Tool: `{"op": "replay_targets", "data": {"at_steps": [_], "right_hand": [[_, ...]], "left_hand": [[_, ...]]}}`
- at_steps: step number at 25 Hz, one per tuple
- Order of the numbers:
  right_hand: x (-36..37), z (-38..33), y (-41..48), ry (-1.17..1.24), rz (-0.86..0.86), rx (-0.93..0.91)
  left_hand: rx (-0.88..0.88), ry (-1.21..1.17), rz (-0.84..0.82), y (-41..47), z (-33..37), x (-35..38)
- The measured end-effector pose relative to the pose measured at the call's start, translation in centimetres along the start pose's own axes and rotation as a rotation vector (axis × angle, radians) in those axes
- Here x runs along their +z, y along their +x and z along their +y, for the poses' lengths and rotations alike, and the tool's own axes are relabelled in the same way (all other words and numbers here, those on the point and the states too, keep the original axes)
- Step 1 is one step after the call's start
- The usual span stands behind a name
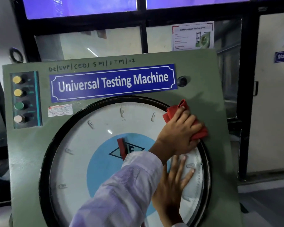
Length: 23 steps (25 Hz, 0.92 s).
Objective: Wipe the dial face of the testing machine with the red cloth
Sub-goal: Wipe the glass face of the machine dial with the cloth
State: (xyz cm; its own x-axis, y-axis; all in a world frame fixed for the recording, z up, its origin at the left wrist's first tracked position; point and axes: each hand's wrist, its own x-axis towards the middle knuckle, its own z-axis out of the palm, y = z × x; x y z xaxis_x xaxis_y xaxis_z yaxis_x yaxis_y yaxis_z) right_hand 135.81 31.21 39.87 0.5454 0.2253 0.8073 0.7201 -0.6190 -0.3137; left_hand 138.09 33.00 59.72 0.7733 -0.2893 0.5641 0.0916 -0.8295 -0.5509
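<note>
The round white dial face [92,161], with a black rim and blue centre, fills the front of the green testing machine [31,153]. My left hand [179,133], in a pale striped sleeve, reaches across from the lower left. It presses the bunched red cloth [175,110] against the dial's upper right rim. The cloth sticks out above and to the right of my fingers. My right hand [174,182] lies flat on the glass at the lower right, below the left hand, fingers spread and holding nothing. A red pointer [121,145] shows near the dial's centre.
A blue "Universal Testing Machine" sign [113,82] sits above the dial. A column of round push buttons [19,99] is at the upper left of the panel. Behind the machine are a black-framed window and a poster [193,36]. A door [272,95] is at the right.
</note>
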Motion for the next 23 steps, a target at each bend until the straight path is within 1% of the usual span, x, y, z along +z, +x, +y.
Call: {"op": "replay_targets", "data": {"at_steps": [5,7,9,13,19,21,23], "right_hand": [[-0.6,0.2,0.0,0.018,-0.038,0.008],[-1.2,0.1,0.1,0.045,-0.060,0.009],[-1.7,-0.1,0.1,0.093,-0.061,0.018],[-2.7,-0.1,0.0,0.175,-0.090,0.040],[-4.1,0.5,0.1,0.218,-0.164,0.020],[-4.6,0.4,0.1,0.219,-0.205,0.017],[-5.2,0.2,0.2,0.220,-0.261,0.026]], "left_hand": [[0.055,0.000,-0.012,0.0,-1.3,-1.0],[0.005,-0.026,0.004,-0.1,-2.3,-1.9],[-0.110,-0.027,0.036,-0.6,-3.8,-3.1],[-0.412,0.008,0.069,-3.0,-8.1,-6.0],[-0.762,0.014,0.183,-10.0,-12.3,-8.9],[-0.832,0.001,0.176,-11.3,-12.5,-9.4],[-0.853,-0.019,0.092,-11.4,-12.3,-9.6]]}}
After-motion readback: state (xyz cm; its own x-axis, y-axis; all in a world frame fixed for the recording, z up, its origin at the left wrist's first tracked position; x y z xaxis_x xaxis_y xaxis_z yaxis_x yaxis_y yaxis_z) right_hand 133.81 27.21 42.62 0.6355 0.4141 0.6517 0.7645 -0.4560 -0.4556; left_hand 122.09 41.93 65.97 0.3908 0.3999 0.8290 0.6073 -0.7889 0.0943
